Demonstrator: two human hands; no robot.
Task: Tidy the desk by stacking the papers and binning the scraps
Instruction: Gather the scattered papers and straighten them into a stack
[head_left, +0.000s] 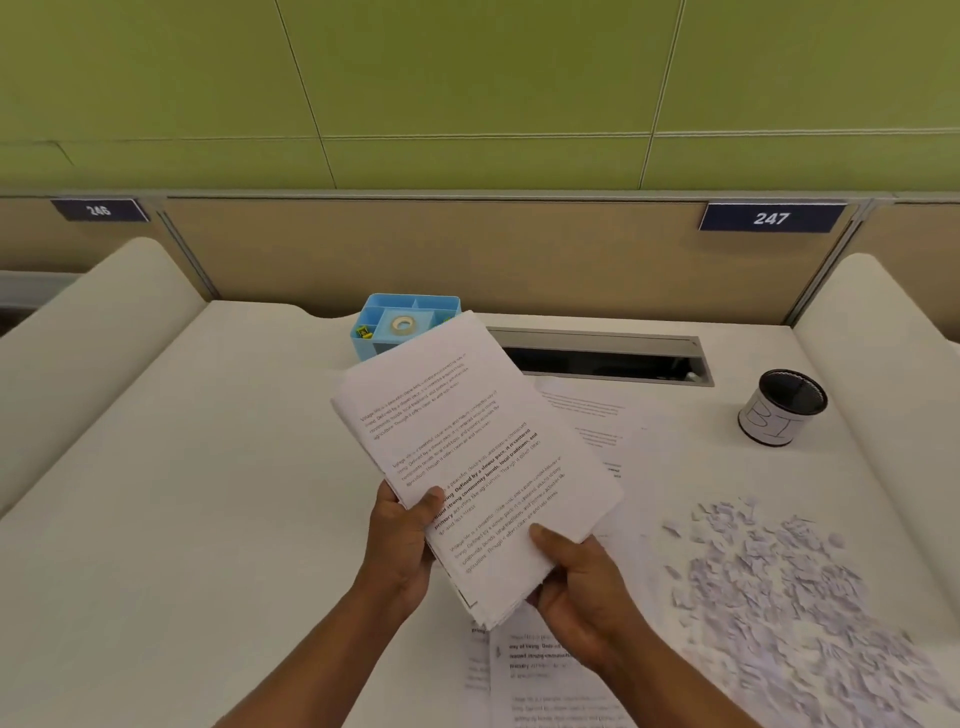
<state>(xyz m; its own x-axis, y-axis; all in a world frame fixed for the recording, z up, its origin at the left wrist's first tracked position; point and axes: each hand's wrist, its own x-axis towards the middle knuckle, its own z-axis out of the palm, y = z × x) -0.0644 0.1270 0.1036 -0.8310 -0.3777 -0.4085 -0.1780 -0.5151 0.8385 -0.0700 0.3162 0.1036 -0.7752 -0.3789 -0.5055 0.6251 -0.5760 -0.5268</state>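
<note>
White desk | left hand, right hand both grasp paper stack | square edges before setting down, clear of scraps.

Loose sheets cut off below; scraps blurred.

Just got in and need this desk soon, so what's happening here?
A person is tidying it. Both hands, left and right, hold a stack of printed papers above the desk. More loose sheets lie flat underneath and beyond. A pile of paper scraps sits to the right, not yet binned. The small black bin stands at the far right, and a blue organizer with tape sits at the back.
</note>
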